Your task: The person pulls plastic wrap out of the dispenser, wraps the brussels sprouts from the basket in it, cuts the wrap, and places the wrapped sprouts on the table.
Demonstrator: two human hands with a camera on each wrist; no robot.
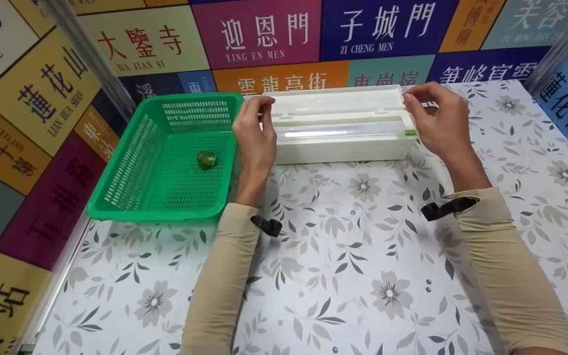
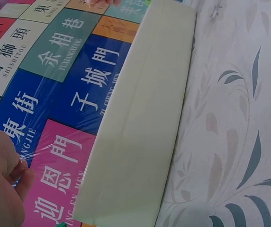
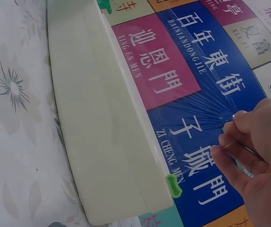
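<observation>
A long white cling film dispenser box (image 1: 343, 151) lies across the far part of the table, its lid (image 1: 336, 101) raised at the back. Inside shows a shiny roll of cling film (image 1: 333, 131). My left hand (image 1: 257, 135) is at the box's left end and pinches one corner of the pulled-out film; the left wrist view shows creases running to those fingertips. At the right end, my right hand (image 1: 439, 121) pinches the other corner, where the transparent film (image 3: 211, 111) gathers in folds. A green slider (image 3: 174, 186) sits at the box's right end.
Left of the box, a green plastic basket (image 1: 156, 215) holds a small green, leafy-looking item (image 1: 207, 159). Flower-patterned cloth (image 1: 333, 276) covers the table. Behind stands a wall of coloured signs (image 1: 264, 34).
</observation>
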